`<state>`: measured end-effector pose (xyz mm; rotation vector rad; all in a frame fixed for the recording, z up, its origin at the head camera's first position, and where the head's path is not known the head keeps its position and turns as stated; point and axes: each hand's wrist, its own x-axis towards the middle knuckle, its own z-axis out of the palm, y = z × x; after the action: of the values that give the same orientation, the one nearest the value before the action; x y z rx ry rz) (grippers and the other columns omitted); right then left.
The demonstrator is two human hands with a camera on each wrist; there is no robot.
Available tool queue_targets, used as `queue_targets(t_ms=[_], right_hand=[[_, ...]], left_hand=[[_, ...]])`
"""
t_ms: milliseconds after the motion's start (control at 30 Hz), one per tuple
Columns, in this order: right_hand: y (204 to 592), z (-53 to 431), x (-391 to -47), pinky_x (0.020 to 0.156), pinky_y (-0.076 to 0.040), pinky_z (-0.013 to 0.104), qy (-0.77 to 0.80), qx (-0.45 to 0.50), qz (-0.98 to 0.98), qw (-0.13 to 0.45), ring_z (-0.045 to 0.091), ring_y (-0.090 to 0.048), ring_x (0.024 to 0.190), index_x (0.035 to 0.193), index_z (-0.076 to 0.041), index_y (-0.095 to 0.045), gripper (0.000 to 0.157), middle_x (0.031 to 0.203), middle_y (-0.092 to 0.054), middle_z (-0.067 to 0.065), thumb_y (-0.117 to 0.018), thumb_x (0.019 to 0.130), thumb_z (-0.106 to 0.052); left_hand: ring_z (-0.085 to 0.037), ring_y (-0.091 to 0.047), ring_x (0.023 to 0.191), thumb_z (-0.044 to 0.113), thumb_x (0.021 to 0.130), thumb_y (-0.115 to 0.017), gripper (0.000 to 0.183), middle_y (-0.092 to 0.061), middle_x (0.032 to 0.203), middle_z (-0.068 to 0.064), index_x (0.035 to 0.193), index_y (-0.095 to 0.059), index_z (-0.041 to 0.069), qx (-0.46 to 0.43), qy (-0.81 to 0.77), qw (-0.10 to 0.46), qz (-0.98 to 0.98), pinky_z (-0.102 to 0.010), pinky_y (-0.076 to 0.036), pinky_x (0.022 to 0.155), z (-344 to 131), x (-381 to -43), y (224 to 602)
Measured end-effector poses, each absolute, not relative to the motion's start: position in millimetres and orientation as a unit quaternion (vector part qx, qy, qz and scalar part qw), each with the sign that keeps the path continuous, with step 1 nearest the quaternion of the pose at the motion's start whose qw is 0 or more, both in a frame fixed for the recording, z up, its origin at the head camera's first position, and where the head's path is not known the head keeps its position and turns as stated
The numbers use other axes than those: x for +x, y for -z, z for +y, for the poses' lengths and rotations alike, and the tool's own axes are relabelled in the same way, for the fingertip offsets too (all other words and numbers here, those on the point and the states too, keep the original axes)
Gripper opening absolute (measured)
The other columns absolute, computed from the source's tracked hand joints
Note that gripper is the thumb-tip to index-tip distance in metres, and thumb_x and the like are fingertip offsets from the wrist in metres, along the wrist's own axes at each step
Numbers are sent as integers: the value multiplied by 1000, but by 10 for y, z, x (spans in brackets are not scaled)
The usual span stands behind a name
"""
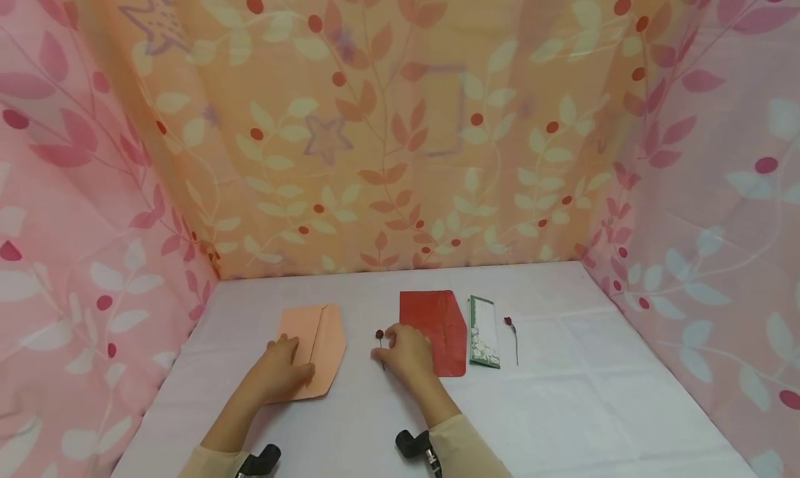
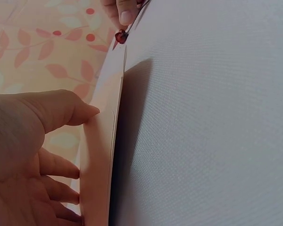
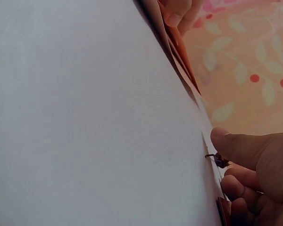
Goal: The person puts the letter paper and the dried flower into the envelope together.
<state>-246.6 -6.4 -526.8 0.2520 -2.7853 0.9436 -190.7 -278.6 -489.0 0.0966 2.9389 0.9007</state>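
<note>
A peach envelope [image 1: 328, 353] lies on the left of the table with its flap side to the right. My left hand [image 1: 287, 370] rests on it with spread fingers, and the thumb and fingertips [image 2: 92, 113] touch its upper face. In the left wrist view, the peach envelope [image 2: 101, 155] casts a shadow along its near edge. A small dark red rose [image 1: 379, 334] on a thin stem lies between the two envelopes. My right hand [image 1: 407, 356] is at this rose, thumb and index finger apart beside it. Beneath that hand's outer side lies a red envelope [image 1: 446, 325].
Right of the red envelope lies a white card with a green floral border [image 1: 484, 332]. A second small red rose [image 1: 512, 335] lies beyond it. White cloth covers the table [image 1: 562, 408]. Patterned curtains [image 1: 387, 186] hang at the back and both sides.
</note>
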Motion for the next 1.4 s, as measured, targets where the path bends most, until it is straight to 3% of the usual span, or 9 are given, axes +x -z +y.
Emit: queue_targets(t_ms=[200, 567, 933, 1167, 1400], right_hand=[[5287, -87, -2496, 77, -41, 40, -303, 91, -943, 103, 8, -52, 69, 115, -19, -77, 47, 64, -50, -14, -91, 74, -36], [5269, -105, -2460, 73, -34, 36, -325, 85, -936, 101, 10, -53, 74, 94, -22, -76, 22, 70, -54, -12, -89, 77, -28], [5260, -102, -2439, 72, -33, 35, -318, 85, -939, 102, 11, -55, 73, 87, -20, -78, 15, 70, -58, -12, -89, 79, -26], [5242, -94, -2461, 75, -35, 37, -351, 76, -928, 99, 8, -61, 72, 91, -21, -77, 11, 71, -65, -14, -84, 83, -23], [5189, -87, -2482, 87, -41, 44, -386, 59, -916, 90, 5, -64, 75, 97, -23, -76, 13, 76, -71, -14, -82, 86, -23]], left_hand=[[-69, -20, 140, 28, 85, -71, 79, -27, 153, -47, 144, -43, -18, 27, -287, 37, 957, -75, -28, 111, -2766, -1895, 4848], [-69, -20, 140, 29, 87, -71, 80, -27, 153, -46, 144, -43, -18, 29, -277, 41, 959, -76, -28, 110, -2795, -1921, 4929], [-69, -19, 141, 28, 88, -70, 78, -26, 153, -46, 144, -42, -18, 29, -276, 45, 960, -76, -26, 111, -2787, -1918, 4918], [-68, -18, 142, 28, 87, -69, 79, -25, 154, -45, 146, -41, -17, 25, -278, 48, 959, -76, -26, 112, -2793, -1923, 4951], [-67, -17, 142, 28, 86, -70, 80, -25, 155, -45, 146, -41, -17, 25, -275, 47, 960, -75, -25, 113, -2809, -1952, 4991]])
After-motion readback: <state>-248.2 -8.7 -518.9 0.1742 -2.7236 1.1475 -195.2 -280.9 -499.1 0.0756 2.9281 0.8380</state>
